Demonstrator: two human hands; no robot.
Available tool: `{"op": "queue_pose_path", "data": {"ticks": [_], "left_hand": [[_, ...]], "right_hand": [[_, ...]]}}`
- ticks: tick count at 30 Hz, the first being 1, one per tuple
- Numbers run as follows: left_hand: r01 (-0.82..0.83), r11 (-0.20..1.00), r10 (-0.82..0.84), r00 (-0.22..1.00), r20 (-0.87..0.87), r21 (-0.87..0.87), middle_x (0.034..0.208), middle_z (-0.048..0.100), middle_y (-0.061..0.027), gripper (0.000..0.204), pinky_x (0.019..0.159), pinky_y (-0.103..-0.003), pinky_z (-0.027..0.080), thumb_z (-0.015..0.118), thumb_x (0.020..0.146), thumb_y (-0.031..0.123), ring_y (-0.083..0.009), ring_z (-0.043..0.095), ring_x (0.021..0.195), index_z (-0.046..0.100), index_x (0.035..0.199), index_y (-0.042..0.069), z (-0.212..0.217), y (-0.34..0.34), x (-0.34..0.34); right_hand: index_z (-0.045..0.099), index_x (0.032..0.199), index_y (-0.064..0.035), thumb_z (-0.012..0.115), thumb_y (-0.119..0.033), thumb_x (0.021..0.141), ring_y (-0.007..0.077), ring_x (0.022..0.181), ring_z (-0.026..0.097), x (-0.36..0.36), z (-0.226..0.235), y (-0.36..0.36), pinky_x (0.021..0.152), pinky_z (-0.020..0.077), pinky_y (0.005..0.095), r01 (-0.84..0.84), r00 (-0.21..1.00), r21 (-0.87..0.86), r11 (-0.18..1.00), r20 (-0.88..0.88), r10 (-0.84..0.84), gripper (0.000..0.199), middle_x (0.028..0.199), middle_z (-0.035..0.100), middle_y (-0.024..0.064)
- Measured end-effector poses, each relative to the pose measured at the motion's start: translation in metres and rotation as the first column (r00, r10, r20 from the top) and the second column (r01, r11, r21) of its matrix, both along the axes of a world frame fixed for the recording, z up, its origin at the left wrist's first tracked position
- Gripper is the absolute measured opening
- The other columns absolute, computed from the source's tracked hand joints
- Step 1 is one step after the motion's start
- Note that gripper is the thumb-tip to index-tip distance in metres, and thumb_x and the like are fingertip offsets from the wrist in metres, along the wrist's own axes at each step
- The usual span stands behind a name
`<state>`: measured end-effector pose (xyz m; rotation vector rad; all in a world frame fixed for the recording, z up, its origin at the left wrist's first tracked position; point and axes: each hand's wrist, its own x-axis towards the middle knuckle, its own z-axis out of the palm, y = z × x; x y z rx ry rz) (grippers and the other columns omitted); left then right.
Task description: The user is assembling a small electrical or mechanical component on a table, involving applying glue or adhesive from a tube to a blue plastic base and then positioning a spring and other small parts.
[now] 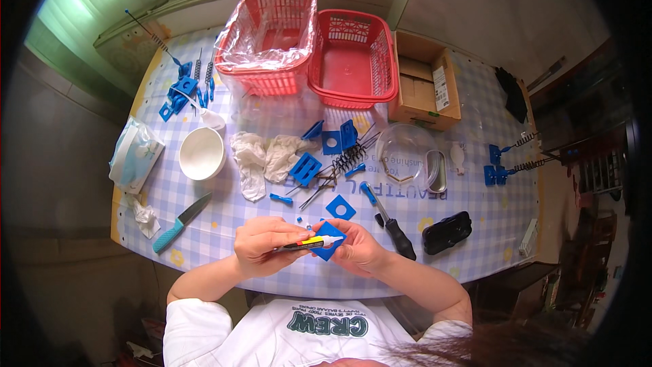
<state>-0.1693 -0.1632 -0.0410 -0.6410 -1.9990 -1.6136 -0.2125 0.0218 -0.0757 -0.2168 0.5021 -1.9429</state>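
Observation:
My left hand (261, 246) is closed around a small tube, probably glue (296, 245), yellow, red and black with a white nozzle. Its nozzle points right and lies over a blue square plate (323, 252). That plate is pinched by its right side in my right hand (358, 253); the nozzle covers part of its face, so I cannot tell whether it touches. Just beyond my hands, another blue plate with a round hole (341, 208) lies flat on the checked cloth. Beside it rest tiny blue and white pieces (299, 219) and a short blue part (281, 199).
Black springs with rods (348, 158) lie mid-table among blue parts. A screwdriver (399, 236) and black case (447, 232) are to the right; a knife (182, 223) and white bowl (202, 153) to the left. Red baskets (353, 85) and a cardboard box (424, 114) stand behind.

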Motion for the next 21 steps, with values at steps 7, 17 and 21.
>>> {"op": "queue_pose_path", "data": {"ticks": [7,17,21], "left_hand": [[0.0,1.0,0.0,1.0,0.01,0.008,0.076,0.063,-0.0148,0.026,0.05,-0.024,0.046,0.071,0.06,-0.001,-0.0213,0.062,0.064,0.06,0.084,-0.003,-0.0001,-0.0008,0.0001],[-0.001,1.0,0.001,1.0,0.017,-0.002,0.075,0.063,-0.0152,0.027,0.051,-0.025,0.046,0.071,0.059,-0.002,-0.0213,0.062,0.063,0.06,0.084,-0.003,0.0024,-0.0012,-0.0003],[-0.008,1.0,0.008,1.0,0.015,0.004,0.076,0.063,-0.0153,0.026,0.051,-0.025,0.046,0.07,0.06,-0.002,-0.0216,0.062,0.063,0.06,0.084,-0.003,0.0031,-0.0013,0.0011]], "right_hand": [[0.04,0.118,-0.0049,0.064,-0.018,0.073,0.0162,0.106,0.045,-0.0009,0.0004,0.0001,0.091,0.0338,0.0312,-0.018,1.0,0.009,1.0,-0.002,0.018,0.053,0.113,0.048,0.0042],[0.041,0.118,-0.0053,0.065,-0.018,0.073,0.0152,0.106,0.045,-0.001,-0.0011,0.0,0.092,0.0335,0.0309,-0.015,1.0,0.017,1.0,-0.005,0.016,0.053,0.114,0.048,0.0038],[0.041,0.118,-0.0053,0.065,-0.017,0.073,0.0158,0.106,0.045,-0.0003,-0.0016,-0.0004,0.092,0.0331,0.0316,-0.008,1.0,0.003,1.0,-0.002,0.008,0.052,0.115,0.047,0.0042]]}}
